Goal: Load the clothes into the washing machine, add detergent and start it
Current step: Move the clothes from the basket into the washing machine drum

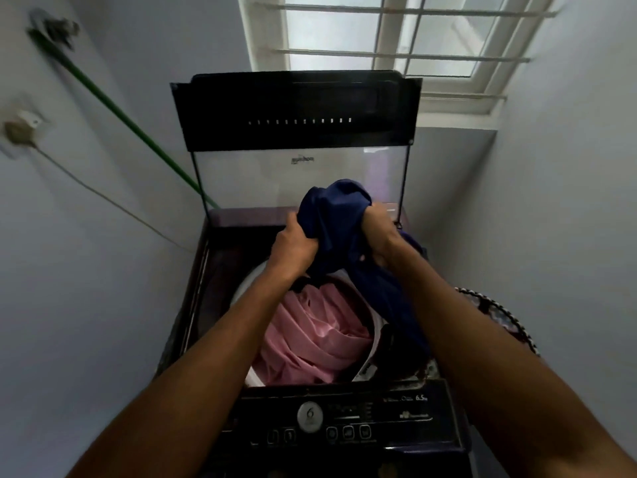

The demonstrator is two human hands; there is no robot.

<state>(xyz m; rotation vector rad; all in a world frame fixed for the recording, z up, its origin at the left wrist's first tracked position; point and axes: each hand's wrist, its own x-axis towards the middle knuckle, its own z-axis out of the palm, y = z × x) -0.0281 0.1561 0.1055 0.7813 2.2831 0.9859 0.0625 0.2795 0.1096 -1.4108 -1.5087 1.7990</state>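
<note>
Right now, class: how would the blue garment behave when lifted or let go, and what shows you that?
The blue garment is probably floppy: it bunches between both hands and its tail hangs limp over the drum's right rim. It seems light, since it is held up by handfuls of cloth alone. Released, it would likely slump onto the pink cloth rather than roll.

Illumination is daylight only, entering through the barred window at top, whose panes are overexposed to near white; the room below is dim, and the dark control panel is underexposed with its lettering barely legible. The raised glass lid carries pale reflections. Wide-angle distortion bends the walls inward at the edges, and blur smears the green pole and wall socket at left.
</note>
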